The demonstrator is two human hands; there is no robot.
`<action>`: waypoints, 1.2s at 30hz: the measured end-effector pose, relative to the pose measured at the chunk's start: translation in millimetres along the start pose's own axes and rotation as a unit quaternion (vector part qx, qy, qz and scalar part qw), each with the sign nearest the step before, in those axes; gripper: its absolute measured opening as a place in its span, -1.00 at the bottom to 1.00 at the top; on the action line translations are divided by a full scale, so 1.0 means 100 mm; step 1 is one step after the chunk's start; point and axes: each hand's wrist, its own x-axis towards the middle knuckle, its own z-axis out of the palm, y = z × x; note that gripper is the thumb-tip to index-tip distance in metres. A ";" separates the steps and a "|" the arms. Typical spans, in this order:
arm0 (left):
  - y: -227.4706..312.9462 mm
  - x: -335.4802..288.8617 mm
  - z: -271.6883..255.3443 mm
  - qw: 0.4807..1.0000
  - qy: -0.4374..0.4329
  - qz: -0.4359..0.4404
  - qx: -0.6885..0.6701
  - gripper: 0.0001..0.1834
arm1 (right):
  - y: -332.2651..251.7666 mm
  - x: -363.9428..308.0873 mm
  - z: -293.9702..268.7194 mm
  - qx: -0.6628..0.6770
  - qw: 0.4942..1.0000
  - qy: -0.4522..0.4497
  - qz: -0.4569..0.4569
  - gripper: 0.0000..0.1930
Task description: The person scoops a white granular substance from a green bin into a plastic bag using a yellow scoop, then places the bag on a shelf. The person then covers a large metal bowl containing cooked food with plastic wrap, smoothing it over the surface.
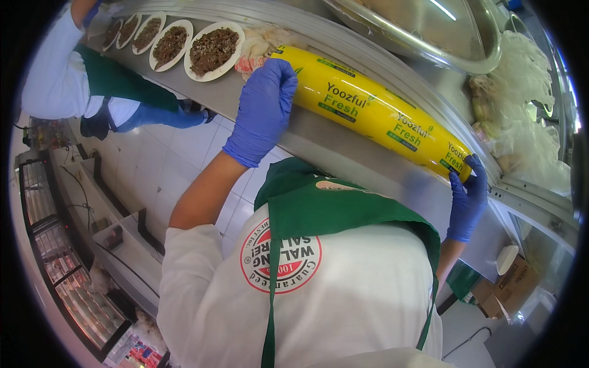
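Observation:
A long yellow film roll (374, 110) with dark and green print lies slantwise over the metal counter. My left hand (262, 110), in a blue-violet glove, is closed around its far left end. At the near right end, my right hand (469, 199), gloved the same way, grips the roll between thumb and fingers. Just beyond my left hand is a crumpled whitish plastic bag (261, 44) with red print. Beside that bag stands a white oval plate (215, 72) heaped with dark chopped meat.
Several similar plates (171, 46) line the counter (325, 140) to the left. A steel basin (481, 64) and clear plastic bags (518, 86) are on the far right side. A co-worker in a green apron (119, 76) stands at left. A cardboard box (512, 285) sits lower right.

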 end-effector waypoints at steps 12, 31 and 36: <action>0.06 0.04 -0.08 0.997 -0.045 0.053 0.033 -0.81 | 0.00 0.07 0.06 -0.020 0.999 0.014 -0.020 -0.52; 0.20 -0.04 0.00 0.996 -0.041 -0.037 0.067 -0.79 | -0.99 0.22 1.21 -0.218 0.909 -0.080 -0.347 -0.34; 0.38 -0.10 -0.06 0.979 -0.039 0.027 0.196 -0.83 | -1.21 0.30 1.67 -0.139 0.903 -0.074 -0.399 -0.50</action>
